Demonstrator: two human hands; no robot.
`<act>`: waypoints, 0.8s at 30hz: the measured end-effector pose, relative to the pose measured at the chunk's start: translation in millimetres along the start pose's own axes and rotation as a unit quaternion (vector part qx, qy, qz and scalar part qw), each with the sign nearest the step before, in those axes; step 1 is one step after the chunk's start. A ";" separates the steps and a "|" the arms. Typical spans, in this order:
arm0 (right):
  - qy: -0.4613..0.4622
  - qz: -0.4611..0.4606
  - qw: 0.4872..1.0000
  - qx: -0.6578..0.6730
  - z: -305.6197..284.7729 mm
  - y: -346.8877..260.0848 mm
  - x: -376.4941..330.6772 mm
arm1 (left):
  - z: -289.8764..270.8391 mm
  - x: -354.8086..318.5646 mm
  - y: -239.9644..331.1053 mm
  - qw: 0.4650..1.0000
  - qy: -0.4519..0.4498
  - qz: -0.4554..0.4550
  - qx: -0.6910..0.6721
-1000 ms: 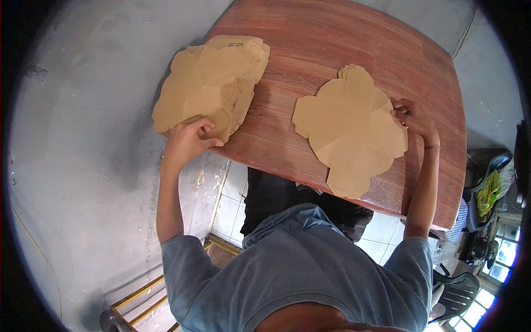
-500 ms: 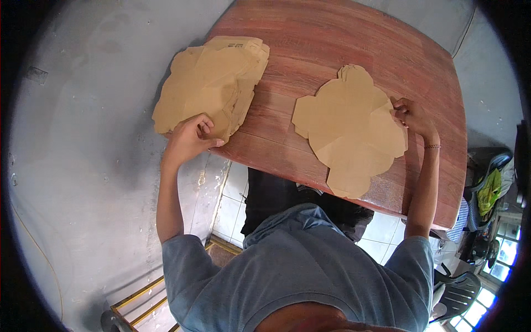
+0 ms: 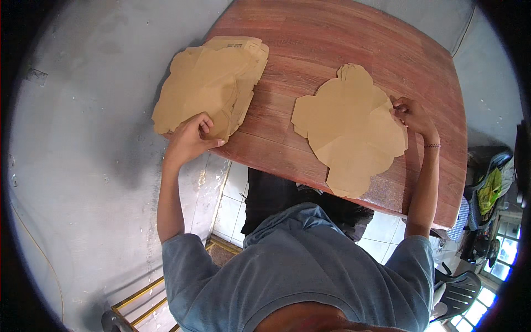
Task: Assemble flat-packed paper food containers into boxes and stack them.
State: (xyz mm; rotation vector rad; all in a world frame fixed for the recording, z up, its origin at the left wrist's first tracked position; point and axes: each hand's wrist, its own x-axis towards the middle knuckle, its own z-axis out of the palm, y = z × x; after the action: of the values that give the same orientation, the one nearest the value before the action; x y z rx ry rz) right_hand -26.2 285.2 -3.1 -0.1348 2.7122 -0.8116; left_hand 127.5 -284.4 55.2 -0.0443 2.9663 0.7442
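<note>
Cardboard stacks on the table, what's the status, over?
Left hand gripping the near edge of the big cardboard stack. Right hand pinching the right edge of the flat cardboard cutout. Wooden table bare between them.

The left hand [image 3: 191, 139] curls over the near edge of the stack of brown cardboard cutouts [image 3: 213, 83], so its fingertips are hidden against the sheets, and whether they pinch one sheet or only press on it cannot be told. How many sheets lie in that stack is too fine to count. The right hand [image 3: 410, 113] covers the far-right edge of the flat brown cutout [image 3: 348, 130] (its thumb is out of sight). The wooden table [image 3: 343, 39] hides the person's legs.
</note>
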 end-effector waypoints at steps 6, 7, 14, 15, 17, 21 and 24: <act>-0.002 0.008 1.000 0.009 0.8 4.3 1.3 | -1.4 -0.6 2.4 1.000 -0.017 -0.016 -0.020; -0.005 -0.004 1.000 0.013 0.8 6.2 2.3 | -0.1 -0.9 0.2 1.000 -0.012 -0.013 -0.016; 0.006 -0.015 0.999 0.032 2.5 2.6 0.4 | 18.4 -2.7 15.3 0.987 0.136 0.047 0.072; 0.012 -0.012 1.000 0.022 2.2 3.3 0.6 | 21.8 -0.6 16.8 0.987 0.137 0.046 0.071; 0.018 -0.009 1.000 0.010 2.5 2.9 0.0 | 26.7 5.1 18.7 0.979 0.180 0.055 0.078; 0.016 -0.006 0.999 0.033 2.7 -3.3 -2.5 | 33.1 12.8 20.2 0.972 0.210 0.058 0.089; 0.016 -0.010 0.999 0.045 5.0 2.8 0.4 | 33.0 13.6 15.0 0.973 0.206 0.070 0.075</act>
State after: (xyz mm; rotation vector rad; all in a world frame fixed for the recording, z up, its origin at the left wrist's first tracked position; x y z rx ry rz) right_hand -25.0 284.9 -8.6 -0.1306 2.7029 -0.9469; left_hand 115.6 -255.7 32.1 0.0257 3.4453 0.5800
